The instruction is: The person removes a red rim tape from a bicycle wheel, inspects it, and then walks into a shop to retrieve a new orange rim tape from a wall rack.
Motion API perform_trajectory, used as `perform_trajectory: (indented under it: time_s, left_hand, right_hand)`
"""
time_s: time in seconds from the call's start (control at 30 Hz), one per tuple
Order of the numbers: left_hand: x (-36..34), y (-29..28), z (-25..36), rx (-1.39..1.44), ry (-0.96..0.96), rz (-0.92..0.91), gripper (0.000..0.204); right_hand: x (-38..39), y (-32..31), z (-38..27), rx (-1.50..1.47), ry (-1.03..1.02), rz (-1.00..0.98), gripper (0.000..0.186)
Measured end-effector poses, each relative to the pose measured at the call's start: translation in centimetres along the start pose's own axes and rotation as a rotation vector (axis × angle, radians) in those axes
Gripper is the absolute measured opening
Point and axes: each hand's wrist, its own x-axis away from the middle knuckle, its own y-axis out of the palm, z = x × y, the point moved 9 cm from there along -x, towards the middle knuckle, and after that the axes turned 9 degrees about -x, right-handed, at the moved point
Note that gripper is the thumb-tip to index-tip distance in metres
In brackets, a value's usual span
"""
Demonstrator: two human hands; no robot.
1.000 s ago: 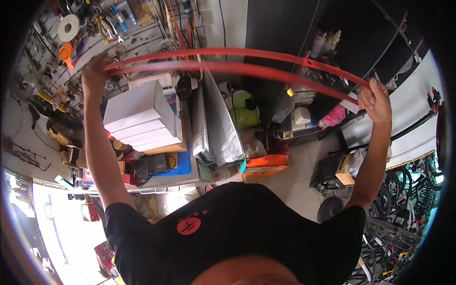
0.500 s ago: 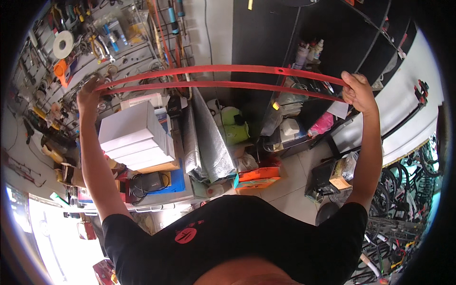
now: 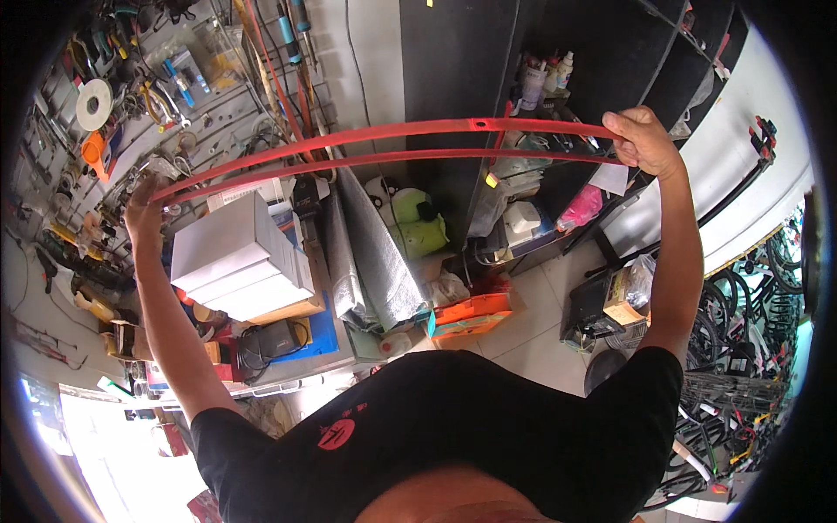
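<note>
thing: red band
look: long, thin, flat strip, red all along, a small tab or hole near the middle of the upper run
state: stretched taut into two nearly parallel runs, upper and lower, close together
pose: spans almost level, slightly higher at the right end
ends: left end in left hand, right end in right hand
where: held up at arm's length
</note>
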Motion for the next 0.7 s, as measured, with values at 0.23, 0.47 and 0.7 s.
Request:
perform_trajectory:
  time_s: [0.23,0.47,0.7]
  left_hand:
    - [1.4,0.1,0.7,-0.006,0.034,0.024,0.06]
    - [5.6,-0.5,6.7,0.203,0.088,-0.008,0.041]
    - [15.9,3.2,11.3,0.526,0.171,-0.424,0.03]
  right_hand:
    - [0.1,0.6,-0.6,0.093,0.003,0.032,0.046]
    - [2.1,2.6,-2.9,0.13,-0.205,-0.031,0.032]
    - [3.1,-4.3,-7.8,-0.608,-0.446,-0.21,0.026]
